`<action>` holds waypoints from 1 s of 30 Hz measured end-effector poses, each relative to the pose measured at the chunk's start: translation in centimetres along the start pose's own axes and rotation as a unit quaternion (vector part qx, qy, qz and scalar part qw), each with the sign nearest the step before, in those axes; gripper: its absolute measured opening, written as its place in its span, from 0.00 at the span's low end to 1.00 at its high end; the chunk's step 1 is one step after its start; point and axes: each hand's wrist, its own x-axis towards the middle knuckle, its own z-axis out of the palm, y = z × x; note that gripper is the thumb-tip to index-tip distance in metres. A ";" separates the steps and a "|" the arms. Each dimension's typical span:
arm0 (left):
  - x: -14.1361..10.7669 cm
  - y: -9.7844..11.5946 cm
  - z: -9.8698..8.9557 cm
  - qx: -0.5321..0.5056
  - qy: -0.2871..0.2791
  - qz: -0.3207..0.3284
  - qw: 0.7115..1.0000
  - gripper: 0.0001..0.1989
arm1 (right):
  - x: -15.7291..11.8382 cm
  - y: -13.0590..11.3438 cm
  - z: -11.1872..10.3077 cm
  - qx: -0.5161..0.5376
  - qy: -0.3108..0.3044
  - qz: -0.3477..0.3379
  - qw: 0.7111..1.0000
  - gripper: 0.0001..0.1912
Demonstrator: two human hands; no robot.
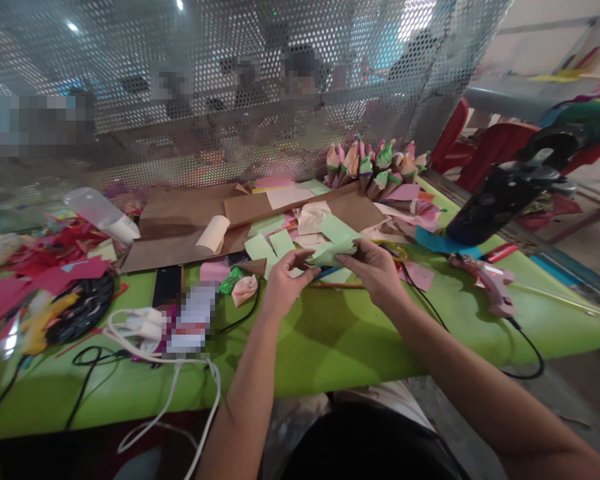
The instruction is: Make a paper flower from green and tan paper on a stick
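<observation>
Green paper (333, 250): between my two hands, above the middle of the green surface (350, 347); a loose, layered bunch that I judge only partly worked, with no closed shape showing.
Red scraps (80, 240): heaped at far left, already in bits.
Brown sheets (180, 207): spread along the back, a cream roll (213, 233) on them; large uncut stretches seem left over.
Green slips (283, 243): flat, just beyond my left hand; I take them as left to use.
Left hand (287, 280): thumb and fingers pinching the left side of the bunch.
Right hand (379, 268): pinching the opposite side, thumb nearest me.
Paper cones (383, 160): clustered at back right, brown wraps with green and pale tops; these look done.
Pink glue gun (497, 293): lying at right, apart from my hands, a small red light showing.
Phone screen, left: blurred on the lit phone (195, 320); I can't read it.
Bunch, middle: fingertips behind it are hidden; I can't count layers or tell whether they are glued.
Cones, back right: overlapping, so the number is unclear.
Dark cylinder (490, 200), far right: I can't tell what it is.
</observation>
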 end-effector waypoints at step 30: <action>0.1 -0.7 0.3 0.029 -0.019 0.051 0.998 0.10 | -0.1 -0.8 -0.1 -0.044 -0.008 0.038 0.998 0.22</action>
